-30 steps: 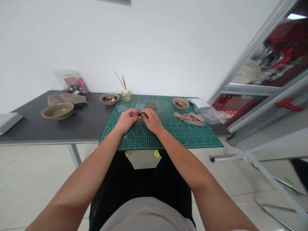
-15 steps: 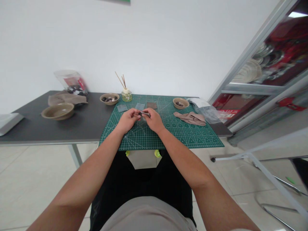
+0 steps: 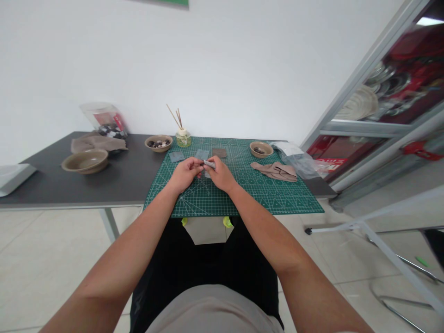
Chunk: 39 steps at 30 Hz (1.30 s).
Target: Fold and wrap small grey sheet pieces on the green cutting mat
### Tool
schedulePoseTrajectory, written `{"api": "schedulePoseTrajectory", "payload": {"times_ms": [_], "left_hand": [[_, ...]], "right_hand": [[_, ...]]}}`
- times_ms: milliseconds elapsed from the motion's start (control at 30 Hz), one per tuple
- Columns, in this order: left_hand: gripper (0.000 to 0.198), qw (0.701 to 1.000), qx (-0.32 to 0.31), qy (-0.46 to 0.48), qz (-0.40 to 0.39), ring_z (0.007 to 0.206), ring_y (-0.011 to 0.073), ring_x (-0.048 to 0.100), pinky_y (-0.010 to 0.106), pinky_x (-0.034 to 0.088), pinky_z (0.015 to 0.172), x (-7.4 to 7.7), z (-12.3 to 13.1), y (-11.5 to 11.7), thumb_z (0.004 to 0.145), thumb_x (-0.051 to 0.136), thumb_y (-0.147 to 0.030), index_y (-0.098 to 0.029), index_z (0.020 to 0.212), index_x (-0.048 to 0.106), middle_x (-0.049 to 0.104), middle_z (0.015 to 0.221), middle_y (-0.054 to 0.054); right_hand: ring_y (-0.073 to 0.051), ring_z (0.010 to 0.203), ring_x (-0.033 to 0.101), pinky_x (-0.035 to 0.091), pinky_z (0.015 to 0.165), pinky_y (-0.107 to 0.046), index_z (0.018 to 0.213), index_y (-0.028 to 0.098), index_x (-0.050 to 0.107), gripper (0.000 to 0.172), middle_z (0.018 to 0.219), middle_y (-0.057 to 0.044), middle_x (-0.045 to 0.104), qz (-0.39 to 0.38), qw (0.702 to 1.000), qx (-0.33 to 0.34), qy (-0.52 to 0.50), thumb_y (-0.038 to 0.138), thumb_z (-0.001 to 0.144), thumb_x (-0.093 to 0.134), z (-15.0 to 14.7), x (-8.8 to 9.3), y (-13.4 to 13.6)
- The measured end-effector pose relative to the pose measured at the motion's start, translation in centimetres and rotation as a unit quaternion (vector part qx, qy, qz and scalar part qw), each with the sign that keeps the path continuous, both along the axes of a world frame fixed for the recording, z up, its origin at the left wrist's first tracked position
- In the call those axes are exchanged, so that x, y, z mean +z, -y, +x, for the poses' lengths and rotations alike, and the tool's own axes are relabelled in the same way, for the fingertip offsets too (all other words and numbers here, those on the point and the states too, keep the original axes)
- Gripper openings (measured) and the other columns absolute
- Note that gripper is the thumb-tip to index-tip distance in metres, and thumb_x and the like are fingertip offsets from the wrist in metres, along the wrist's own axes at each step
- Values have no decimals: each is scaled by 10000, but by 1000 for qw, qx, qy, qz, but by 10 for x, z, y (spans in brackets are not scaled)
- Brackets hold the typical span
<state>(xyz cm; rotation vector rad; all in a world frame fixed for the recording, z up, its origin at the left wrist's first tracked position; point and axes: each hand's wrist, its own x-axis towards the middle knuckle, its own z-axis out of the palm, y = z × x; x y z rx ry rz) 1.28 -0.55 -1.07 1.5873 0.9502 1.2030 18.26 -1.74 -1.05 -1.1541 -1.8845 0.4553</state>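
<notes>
Above the green cutting mat (image 3: 194, 203), my two hands meet at the fingertips. My left hand (image 3: 185, 175) is closed in a pinch around a small dark stone (image 3: 203, 162), mostly covered by fingers. A small folded grey sheet (image 3: 209, 163), perhaps sandpaper, is pinched in my right hand (image 3: 221, 175) and touches the stone or lies right beside it. Just beyond the hands lie two thin grey-blue squares (image 3: 176, 156) and a brown square (image 3: 219, 152). Part of a pale piece shows beneath the fingers.
A bowl of dark and light stones (image 3: 158, 143) stands at the back left beside a reed diffuser (image 3: 183, 138). Rightward are a smaller bowl (image 3: 261, 149), a crumpled brown cloth (image 3: 275, 171) and a plastic bag (image 3: 298, 162). Another bowl (image 3: 85, 162) sits far left.
The grey sheet in my right hand has tilted, and more of its pale face shows. Both hands stay in nearly the same place; the bowls and cloth have not moved.
</notes>
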Motion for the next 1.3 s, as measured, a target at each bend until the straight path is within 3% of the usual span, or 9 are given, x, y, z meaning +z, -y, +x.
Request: {"api": "schedulePoseTrajectory", "payload": {"times_ms": [200,533,967,1300], "left_hand": [[214,1000,-2,-11,0,566,118,552,262,453,589,-1,-1,-1,735,701,-293,-174,901,637,589,641,-37],[246,1000,2,6,-16,591,119,557,273,457,624,10,2,8,704,712,-297,-160,889,624,621,691,-21],[247,1000,-16,5,-15,590,121,560,278,456,623,4,-1,3,716,707,-294,-155,908,637,622,688,-18],[278,1000,1,-5,-12,601,122,563,289,475,646,12,2,9,723,698,-312,-167,950,629,589,688,-32]], "right_hand": [[-213,877,654,472,777,-317,1007,225,506,143,938,-53,680,-9,1000,9,4,349,937,519,0,-2,-2],[-208,843,619,460,773,-336,945,243,459,145,902,-40,632,2,999,33,-31,378,931,511,0,-4,-2],[-185,763,578,425,719,-306,907,240,447,174,830,-16,596,10,999,42,-32,402,917,512,1,-1,1],[-149,704,532,378,688,-268,835,207,582,164,774,3,611,24,999,-8,-29,358,899,575,3,4,2]]}}
